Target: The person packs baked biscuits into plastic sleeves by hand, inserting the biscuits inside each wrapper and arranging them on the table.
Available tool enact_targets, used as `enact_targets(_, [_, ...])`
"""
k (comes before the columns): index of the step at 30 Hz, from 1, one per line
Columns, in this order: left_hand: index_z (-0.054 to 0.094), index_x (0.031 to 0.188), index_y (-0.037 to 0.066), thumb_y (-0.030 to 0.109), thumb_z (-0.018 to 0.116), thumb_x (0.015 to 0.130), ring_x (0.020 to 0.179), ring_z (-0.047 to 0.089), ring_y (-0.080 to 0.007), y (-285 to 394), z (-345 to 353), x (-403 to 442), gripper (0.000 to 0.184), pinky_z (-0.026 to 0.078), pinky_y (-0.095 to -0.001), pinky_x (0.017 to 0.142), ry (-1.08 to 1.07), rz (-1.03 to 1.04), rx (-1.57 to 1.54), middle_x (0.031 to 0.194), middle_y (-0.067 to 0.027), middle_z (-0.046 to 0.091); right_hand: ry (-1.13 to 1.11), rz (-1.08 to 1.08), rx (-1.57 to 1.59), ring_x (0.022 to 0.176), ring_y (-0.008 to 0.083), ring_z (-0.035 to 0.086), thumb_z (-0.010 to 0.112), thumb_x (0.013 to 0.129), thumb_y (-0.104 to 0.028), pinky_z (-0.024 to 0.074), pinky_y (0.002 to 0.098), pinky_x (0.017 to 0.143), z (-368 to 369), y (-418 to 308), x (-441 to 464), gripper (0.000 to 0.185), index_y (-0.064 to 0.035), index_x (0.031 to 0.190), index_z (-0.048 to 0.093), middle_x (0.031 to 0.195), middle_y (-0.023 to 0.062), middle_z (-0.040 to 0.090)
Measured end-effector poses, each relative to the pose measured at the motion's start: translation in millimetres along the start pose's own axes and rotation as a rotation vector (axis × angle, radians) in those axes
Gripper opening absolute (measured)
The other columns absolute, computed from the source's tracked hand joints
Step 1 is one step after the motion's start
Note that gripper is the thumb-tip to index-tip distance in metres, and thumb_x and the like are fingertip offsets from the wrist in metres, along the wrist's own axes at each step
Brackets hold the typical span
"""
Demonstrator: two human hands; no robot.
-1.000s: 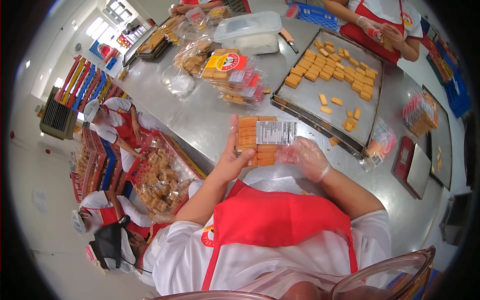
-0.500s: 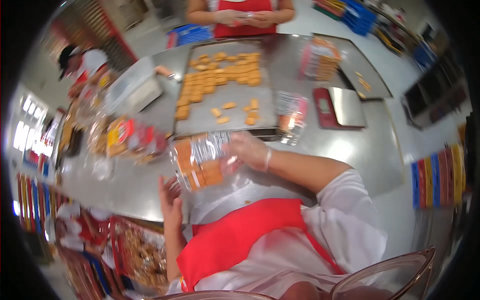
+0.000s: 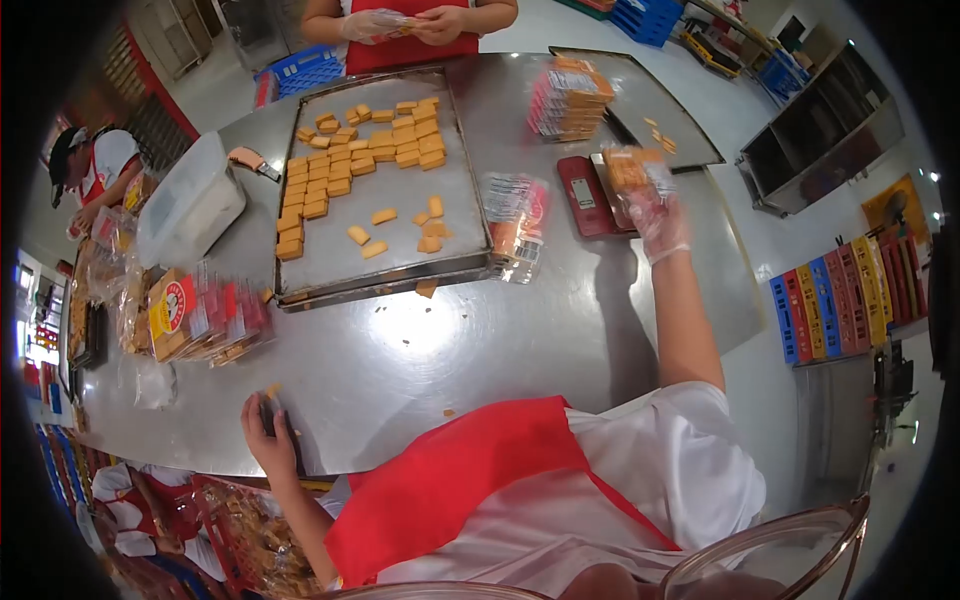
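My right hand (image 3: 660, 228), in a clear plastic glove, grips a clear packet of biscuits (image 3: 630, 168) above the plate of a dark red scale (image 3: 580, 195). Whether the packet touches the plate I cannot tell. Near the front edge of the steel table, my left hand (image 3: 268, 438) rests with its fingers apart, a small crumb by the fingertips. Rectangular golden biscuits (image 3: 380, 150) lie in rows and loose on a lined baking tray (image 3: 335, 245). Between tray and scale lies another clear packet (image 3: 517, 225).
Filled packets (image 3: 570, 100) are stacked behind the scale, beside a second tray (image 3: 690, 135). To the left are labelled packets (image 3: 205, 315) and a plastic tub (image 3: 190, 200). A co-worker's hands (image 3: 400, 27) are across the table; other people work at the left.
My right hand has carried the biscuit packet from in front of me to the right, over the scale. My left hand has come away from the packet and down to the table.
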State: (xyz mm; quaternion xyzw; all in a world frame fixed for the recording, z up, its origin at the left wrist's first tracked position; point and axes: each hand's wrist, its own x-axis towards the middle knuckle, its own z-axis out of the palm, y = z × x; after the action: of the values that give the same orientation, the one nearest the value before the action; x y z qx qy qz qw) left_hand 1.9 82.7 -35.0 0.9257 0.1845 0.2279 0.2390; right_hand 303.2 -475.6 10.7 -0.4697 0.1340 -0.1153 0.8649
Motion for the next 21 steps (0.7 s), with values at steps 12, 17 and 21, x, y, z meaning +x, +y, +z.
enact_targets(12, [0.051, 0.110, 0.001, 0.008, 0.056, 0.078, 0.109, 0.045, -0.0331, -15.4, 1.7, -0.1, 0.033, 0.035, -0.0385, 0.092, 0.004, -0.006, 0.104, 0.118, -0.0172, 0.046, 0.074, -0.065, 0.073, 0.049, 0.0166, 0.045, 0.038, 0.090, -0.041, 0.0380, 0.0274, 0.044, -67.9, 31.8, -36.6, 0.037, -0.0062, 0.079, 0.045, 0.063, 0.0067, 0.048])
enact_targets(17, [0.053, 0.109, 0.002, 0.011, 0.056, 0.079, 0.108, 0.045, -0.0344, -16.7, 0.4, -0.9, 0.032, 0.035, -0.0402, 0.092, -0.026, 0.008, 0.173, 0.117, -0.0183, 0.046, 0.031, 0.012, 0.183, 0.050, 0.0160, 0.046, 0.041, 0.089, -0.042, 0.0381, 0.0269, 0.044, -67.6, 29.6, -36.0, 0.038, -0.0045, 0.087, 0.047, 0.064, 0.0067, 0.049])
enact_targets(21, [0.054, 0.108, 0.002, 0.011, 0.056, 0.078, 0.107, 0.045, -0.0343, -18.9, 1.2, 0.4, 0.031, 0.036, -0.0403, 0.091, -0.019, 0.054, 0.190, 0.116, -0.0186, 0.047, 0.034, 0.040, 0.072, 0.048, 0.0127, 0.045, 0.043, 0.088, -0.042, 0.0361, 0.0243, 0.042, -61.2, 25.9, -33.4, 0.039, -0.0037, 0.093, 0.046, 0.064, 0.0054, 0.050])
